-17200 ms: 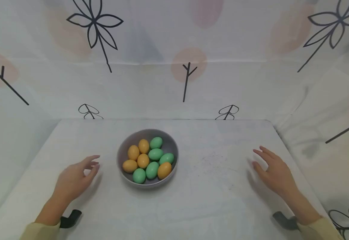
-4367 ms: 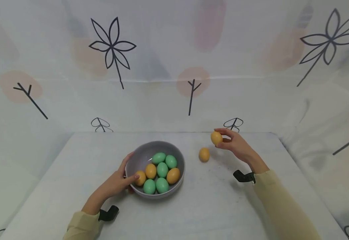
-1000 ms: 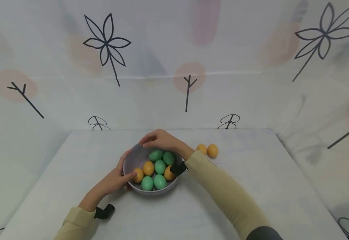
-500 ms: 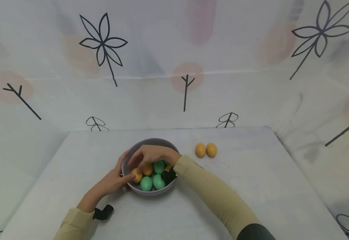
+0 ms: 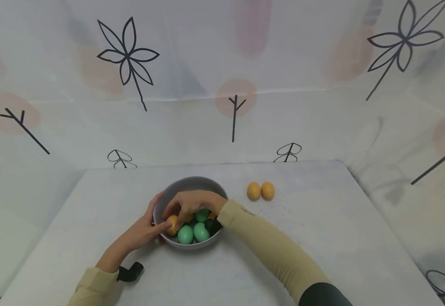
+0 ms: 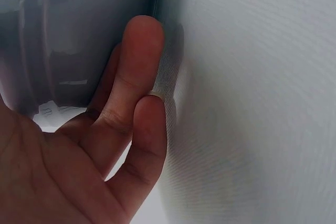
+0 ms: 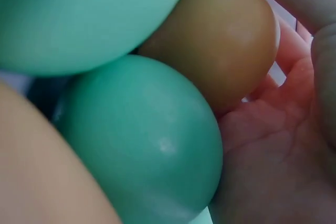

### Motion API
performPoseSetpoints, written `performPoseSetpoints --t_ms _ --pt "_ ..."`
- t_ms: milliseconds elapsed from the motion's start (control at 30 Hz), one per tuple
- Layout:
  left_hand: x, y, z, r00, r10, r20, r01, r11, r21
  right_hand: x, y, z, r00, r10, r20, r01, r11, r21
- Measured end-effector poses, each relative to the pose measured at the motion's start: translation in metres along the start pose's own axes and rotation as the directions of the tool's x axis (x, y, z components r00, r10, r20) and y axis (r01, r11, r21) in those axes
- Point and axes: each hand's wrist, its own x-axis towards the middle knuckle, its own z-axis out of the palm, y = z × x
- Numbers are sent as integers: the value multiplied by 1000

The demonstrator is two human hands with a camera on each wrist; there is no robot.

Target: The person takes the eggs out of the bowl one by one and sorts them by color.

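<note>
A grey bowl [image 5: 192, 182] stands on the table holding green and orange eggs. My left hand [image 5: 144, 229] grips its left side, thumb over the rim; in the left wrist view, fingers [image 6: 142, 51] lie against the outer wall. Inside the bowl, my right hand [image 5: 196, 202] reaches down with fingers and thumb curled around the leftmost orange egg [image 5: 172, 229]. Two green eggs [image 5: 185, 234] lie at the near side, and the right hand partly covers the others. In the right wrist view, an orange egg [image 7: 220, 45] and a green egg [image 7: 147, 140] sit close to the palm.
Two orange eggs [image 5: 260, 191] lie side by side on the white table [image 5: 322, 238], right of the bowl. A patterned cloth [image 5: 192, 127] hangs behind and around the table. The right sleeve [image 5: 272, 242] crosses in front of the bowl's right side.
Two orange eggs have gone from the bowl to the table. Over the last second, my right hand has lowered from the far rim to the leftmost orange egg. The left hand keeps its grip.
</note>
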Motion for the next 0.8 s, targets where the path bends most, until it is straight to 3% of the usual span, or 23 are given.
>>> performPoseSetpoints --t_ms 267,400,667,800 --pt "-2 1 -1 1000 -11 -3 11 1000 -12 2 -3 1 999 28 -18 -29 999 -34" --pt "-2 3 -1 1000 -18 -13 18 1000 -6 1 -3 0 999 1 -45 -4 997 -75" --pt "-2 4 1 998 -58 -14 58 998 -21 -8 -2 -10 993 -45 -107 45 999 2" --pt "-2 5 0 999 -47 5 47 998 -39 -13 -1 -18 988 -66 -140 71 997 34"
